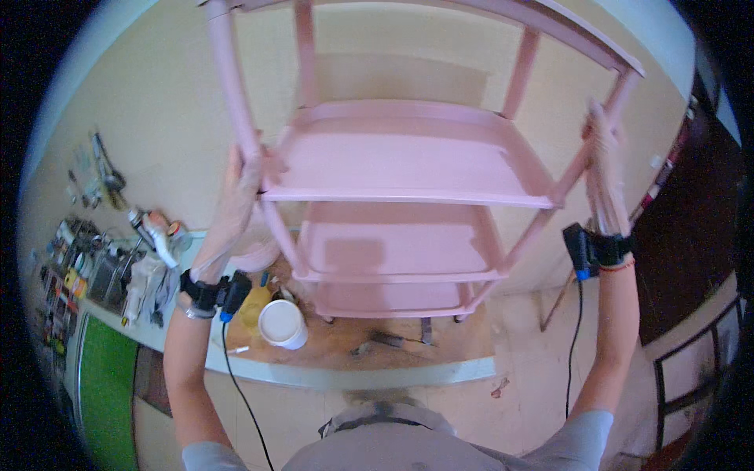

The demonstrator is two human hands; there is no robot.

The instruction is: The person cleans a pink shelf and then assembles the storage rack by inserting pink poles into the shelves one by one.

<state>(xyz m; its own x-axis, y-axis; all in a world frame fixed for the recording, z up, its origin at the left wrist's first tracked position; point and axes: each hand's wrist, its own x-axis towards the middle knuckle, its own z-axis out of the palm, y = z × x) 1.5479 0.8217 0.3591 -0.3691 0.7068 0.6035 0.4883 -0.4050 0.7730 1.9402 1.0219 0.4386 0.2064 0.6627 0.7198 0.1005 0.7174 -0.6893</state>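
Observation:
A pink plastic tiered cart [408, 161] stands upright in front of me, with several trays one below another and small dark casters at the bottom. My left hand [245, 177] is closed around its front left post, just above the level of a middle tray. On the other side, my right hand [603, 157] grips the front right post at about the same height, slightly blurred. The trays within view hold nothing. The topmost part of the cart is cut off by the upper edge of the picture.
Under the cart is a brown board [330, 349] on a pale-edged counter [369, 375]. A white tub [283, 323] and a yellow item [253, 306] sit by my left forearm. Cluttered kitchenware [110, 271] fills the far left. A dark doorway [683, 235] lies to the right.

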